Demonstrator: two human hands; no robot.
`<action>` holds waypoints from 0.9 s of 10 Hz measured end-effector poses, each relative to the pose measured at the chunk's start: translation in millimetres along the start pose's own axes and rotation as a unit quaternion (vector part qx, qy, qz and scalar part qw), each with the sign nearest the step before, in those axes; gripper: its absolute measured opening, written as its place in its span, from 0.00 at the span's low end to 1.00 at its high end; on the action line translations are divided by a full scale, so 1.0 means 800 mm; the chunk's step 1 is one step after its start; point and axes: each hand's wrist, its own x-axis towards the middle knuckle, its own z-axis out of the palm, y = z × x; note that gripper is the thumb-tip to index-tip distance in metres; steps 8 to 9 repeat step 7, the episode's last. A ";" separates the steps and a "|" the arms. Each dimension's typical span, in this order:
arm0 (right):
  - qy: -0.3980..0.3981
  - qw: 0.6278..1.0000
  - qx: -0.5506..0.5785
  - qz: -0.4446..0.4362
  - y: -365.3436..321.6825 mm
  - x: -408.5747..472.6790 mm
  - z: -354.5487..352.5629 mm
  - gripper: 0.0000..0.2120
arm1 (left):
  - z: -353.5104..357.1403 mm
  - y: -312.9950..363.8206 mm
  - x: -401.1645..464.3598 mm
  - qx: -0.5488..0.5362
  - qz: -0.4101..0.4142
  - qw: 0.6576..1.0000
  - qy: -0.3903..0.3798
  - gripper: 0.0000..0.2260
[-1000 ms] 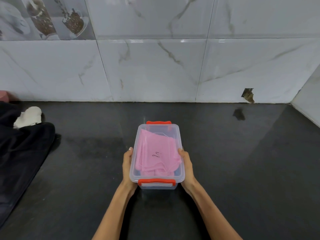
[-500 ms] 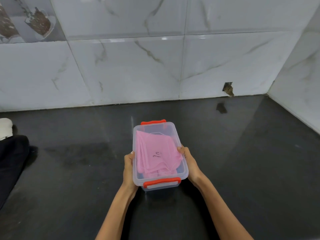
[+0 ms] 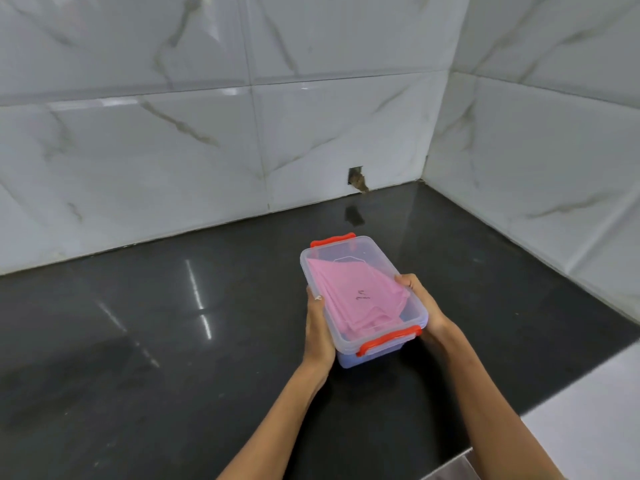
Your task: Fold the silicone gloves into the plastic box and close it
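Note:
A clear plastic box [image 3: 375, 252] with its lid on and red clips at both short ends sits in my two hands above the dark counter. Folded pink silicone gloves [image 3: 349, 292] show through the lid. My left hand [image 3: 317, 329] grips the box's left long side, thumb on the lid rim. My right hand [image 3: 420, 303] grips the right long side, with its thumb over the lid edge. The near red clip [image 3: 388, 339] faces me; the far clip [image 3: 332, 239] points toward the wall.
The black polished counter [image 3: 173, 341] runs to white marble-look tiled walls behind and on the right, meeting in a corner [image 3: 424, 178]. A small hole in the tile [image 3: 356, 178] sits just above the counter. The counter's front edge [image 3: 554, 403] shows at lower right.
The view has swung right: the dark cloth at the left has left the frame and the right wall has come in. Both hands still hold the box, now turned slightly and further right.

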 end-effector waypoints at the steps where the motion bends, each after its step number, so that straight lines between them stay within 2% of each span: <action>1: 0.011 1.000 0.005 -0.001 -0.007 0.000 -0.023 0.13 | 0.023 -0.003 0.003 -0.008 0.005 1.000 -0.015 0.21; 4: -0.012 1.000 0.014 -0.002 -0.008 -0.002 -0.029 0.13 | 0.023 -0.004 0.006 0.026 0.013 0.999 -0.029 0.21; 5: -0.016 0.999 -0.040 -0.001 -0.017 -0.003 -0.035 0.11 | 0.019 0.003 0.002 0.052 0.009 0.998 -0.045 0.20; 6: 0.004 0.992 -0.125 -0.012 -0.033 -0.008 -0.035 0.15 | -0.001 0.026 -0.008 0.138 0.009 0.990 -0.040 0.24; 7: 0.051 0.986 -0.133 -0.089 -0.054 -0.009 -0.030 0.23 | -0.045 0.052 -0.008 0.192 0.083 0.976 0.052 0.25; 9: 0.051 0.986 -0.133 -0.089 -0.054 -0.009 -0.030 0.23 | -0.045 0.052 -0.008 0.192 0.083 0.976 0.052 0.25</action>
